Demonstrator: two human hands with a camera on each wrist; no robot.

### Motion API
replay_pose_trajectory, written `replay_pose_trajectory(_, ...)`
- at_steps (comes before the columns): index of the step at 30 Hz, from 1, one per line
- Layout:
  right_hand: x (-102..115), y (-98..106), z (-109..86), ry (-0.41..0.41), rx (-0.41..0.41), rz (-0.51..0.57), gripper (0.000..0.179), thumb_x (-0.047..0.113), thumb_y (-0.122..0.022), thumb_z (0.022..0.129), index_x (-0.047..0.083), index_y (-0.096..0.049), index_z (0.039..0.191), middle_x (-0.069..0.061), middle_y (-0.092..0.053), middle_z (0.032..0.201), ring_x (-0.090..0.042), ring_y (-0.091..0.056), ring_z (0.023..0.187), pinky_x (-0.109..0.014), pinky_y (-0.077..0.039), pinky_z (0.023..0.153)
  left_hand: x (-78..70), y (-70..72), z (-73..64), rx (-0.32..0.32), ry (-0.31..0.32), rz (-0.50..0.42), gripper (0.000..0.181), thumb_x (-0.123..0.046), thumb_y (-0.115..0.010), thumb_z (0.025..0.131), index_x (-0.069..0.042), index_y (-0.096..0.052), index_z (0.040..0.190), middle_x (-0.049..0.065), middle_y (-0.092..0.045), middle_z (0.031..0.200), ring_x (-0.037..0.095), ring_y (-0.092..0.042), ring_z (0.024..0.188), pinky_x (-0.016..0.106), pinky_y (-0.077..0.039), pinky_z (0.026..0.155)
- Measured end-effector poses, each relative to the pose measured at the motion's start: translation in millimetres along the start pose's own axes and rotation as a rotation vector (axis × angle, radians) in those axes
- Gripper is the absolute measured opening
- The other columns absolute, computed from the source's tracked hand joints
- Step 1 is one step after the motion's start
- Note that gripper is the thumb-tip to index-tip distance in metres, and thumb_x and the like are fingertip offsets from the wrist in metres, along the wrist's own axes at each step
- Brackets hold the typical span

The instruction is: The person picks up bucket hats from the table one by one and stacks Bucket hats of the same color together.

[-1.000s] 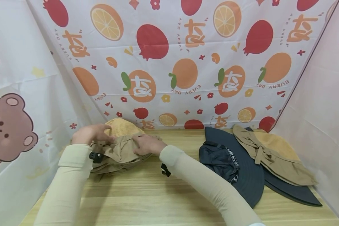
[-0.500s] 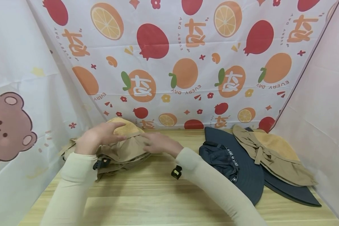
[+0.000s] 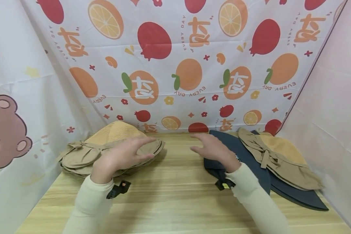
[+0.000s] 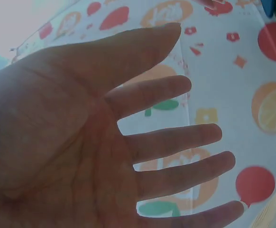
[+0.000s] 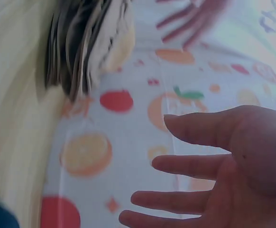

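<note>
My left hand (image 3: 123,157) hovers in front of a stack of tan hats (image 3: 115,133) at the left, fingers straight and holding nothing. The top hat has a yellow woven crown and a tan fabric brim with a bow. In the left wrist view the palm (image 4: 81,142) shows with fingers spread. My right hand (image 3: 214,149) is held over the left side of a dark navy wide-brimmed hat (image 3: 255,172), hiding part of it. Its fingers (image 5: 190,166) extend apart in the right wrist view, with nothing between them.
Another tan hat with a yellow crown (image 3: 283,149) lies at the right, over a second dark brim (image 3: 298,195). The wooden table (image 3: 169,201) runs between the hat groups. A fruit-print cloth (image 3: 169,74) hangs behind, and pale cloth walls (image 3: 339,107) close both sides.
Both hands have left the tan hat stack at the left. The right hand has moved right to over the dark hat; the left has shifted slightly right and nearer.
</note>
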State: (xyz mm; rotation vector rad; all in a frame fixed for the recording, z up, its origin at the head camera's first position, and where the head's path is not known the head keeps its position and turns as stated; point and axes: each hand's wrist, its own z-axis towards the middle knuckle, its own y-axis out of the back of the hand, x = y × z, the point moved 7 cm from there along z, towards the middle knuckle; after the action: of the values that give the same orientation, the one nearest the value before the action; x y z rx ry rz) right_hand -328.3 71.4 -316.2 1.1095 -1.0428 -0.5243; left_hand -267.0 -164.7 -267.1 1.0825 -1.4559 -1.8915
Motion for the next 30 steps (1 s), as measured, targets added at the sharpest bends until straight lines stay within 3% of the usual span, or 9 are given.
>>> replay_pose_trajectory(6,-47.0,21.8,-35.0,-0.073,-0.075,0.017,0.052,0.029,-0.063,0.103,0.005,-0.053,0.149,-0.02,-0.056,0.151,-0.041,-0.053,0.138,-0.06,-0.046,0.11,-15.7,-13.5,4.9,-0.015,-0.085,0.005,0.052,-0.028,-0.069,0.099,-0.007,-0.058,0.145,0.015,-0.062,0.146,0.038,-0.057,0.136,0.056,-0.045,0.112)
replay_pose_trajectory(10,-66.7,29.9,-49.7,-0.11,-0.108,0.036,0.051,0.028,-0.061,0.104,0.004,-0.053,0.148,-0.022,-0.056,0.149,-0.043,-0.057,0.133,-0.061,-0.048,0.106,-23.1,-17.7,7.2,-0.05,-0.138,0.068,0.049,-0.026,-0.071,0.098,-0.004,-0.062,0.141,0.015,-0.066,0.14,0.036,-0.061,0.132,0.054,-0.048,0.11)
replay_pose_trajectory(13,-75.2,32.3,-55.0,-0.116,-0.111,0.043,0.051,0.028,-0.061,0.104,0.003,-0.053,0.148,-0.023,-0.058,0.148,-0.043,-0.059,0.13,-0.061,-0.05,0.103,-24.9,-21.0,8.2,-0.049,-0.125,0.089,0.049,-0.028,-0.071,0.098,-0.007,-0.062,0.141,0.015,-0.066,0.14,0.035,-0.061,0.132,0.053,-0.049,0.11)
replay_pose_trajectory(18,-85.7,38.7,-58.8,-0.105,-0.117,0.04,0.05,0.028,-0.06,0.104,0.001,-0.055,0.146,-0.026,-0.059,0.144,-0.046,-0.06,0.127,-0.061,-0.052,0.1,-23.5,-26.9,8.8,-0.007,-0.081,0.037,0.052,-0.031,-0.07,0.099,-0.01,-0.059,0.145,0.014,-0.064,0.143,0.036,-0.06,0.133,0.053,-0.048,0.11)
replay_pose_trajectory(23,-101.4,51.8,-63.9,-0.147,-0.149,0.0,0.049,0.03,-0.062,0.104,0.001,-0.057,0.144,-0.027,-0.063,0.137,-0.047,-0.063,0.12,-0.061,-0.054,0.095,-20.8,-28.6,8.2,-0.003,-0.076,0.008,0.053,-0.031,-0.068,0.1,-0.007,-0.058,0.145,0.015,-0.062,0.145,0.037,-0.058,0.136,0.055,-0.046,0.112)
replay_pose_trajectory(30,-130.1,68.9,-75.0,-0.223,-0.146,0.054,0.055,0.031,-0.059,0.105,-0.005,-0.051,0.146,-0.034,-0.053,0.146,-0.053,-0.06,0.125,-0.063,-0.054,0.098,-20.2,-29.8,8.2,0.004,-0.074,0.007,0.052,-0.032,-0.068,0.1,-0.007,-0.059,0.145,0.015,-0.063,0.145,0.037,-0.058,0.136,0.055,-0.046,0.112)
